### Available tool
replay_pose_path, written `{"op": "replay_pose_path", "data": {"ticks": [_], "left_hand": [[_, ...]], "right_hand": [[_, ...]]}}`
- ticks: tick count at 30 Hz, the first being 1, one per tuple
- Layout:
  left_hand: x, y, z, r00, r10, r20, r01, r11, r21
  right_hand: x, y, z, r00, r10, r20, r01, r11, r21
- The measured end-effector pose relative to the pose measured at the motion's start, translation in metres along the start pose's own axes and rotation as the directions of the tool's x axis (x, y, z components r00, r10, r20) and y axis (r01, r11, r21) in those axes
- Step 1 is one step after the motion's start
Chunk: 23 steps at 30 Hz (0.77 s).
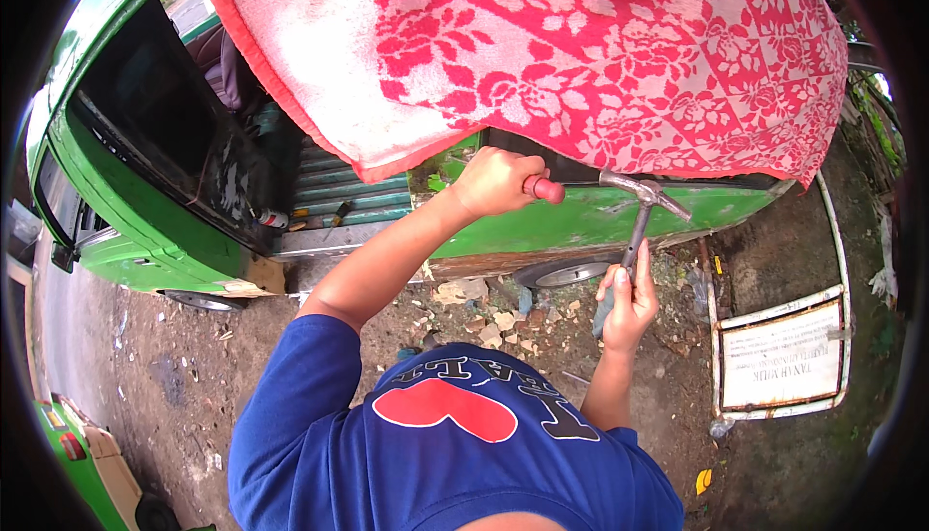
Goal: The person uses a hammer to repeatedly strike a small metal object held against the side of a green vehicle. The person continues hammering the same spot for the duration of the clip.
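Note:
My left hand (496, 183) is closed round a tool with a red handle (546, 190). Only the rounded end of that handle sticks out past my fist, so its working end is hidden. In my right hand (629, 304) is a hammer (642, 221), gripped low on its dark handle. The metal head is raised just to the right of the red handle and apart from it. Both hands are in front of the green side panel (668, 210) of a vehicle. A red and white flowered cloth (581, 57) hangs over the vehicle's upper side, above my hands.
An open doorway at left shows a ribbed floor (353, 202) with small items on it. Broken chips (494, 323) litter the dirt below, beside a wheel (571, 273). A white framed sign (782, 357) lies at right. Another green vehicle (82, 458) stands lower left.

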<state>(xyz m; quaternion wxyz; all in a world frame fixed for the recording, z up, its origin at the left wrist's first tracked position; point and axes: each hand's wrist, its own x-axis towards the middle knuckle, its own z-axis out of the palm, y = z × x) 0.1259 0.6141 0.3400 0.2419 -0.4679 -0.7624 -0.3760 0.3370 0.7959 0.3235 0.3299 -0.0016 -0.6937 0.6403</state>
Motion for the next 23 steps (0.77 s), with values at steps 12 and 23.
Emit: {"op": "replay_pose_path", "data": {"ticks": [12,23], "left_hand": [[0.007,-0.007,0.0,0.999,-0.039,-0.01,0.039,0.999,-0.003],[0.008,-0.007,-0.007,0.993,-0.105,0.054,0.104,0.994,0.016]], "right_hand": [[-0.001,-0.007,0.003,0.977,-0.214,0.001,0.213,0.975,-0.062],[0.012,-0.007,0.001,0.959,-0.155,0.237,0.23,0.915,-0.331]]}}
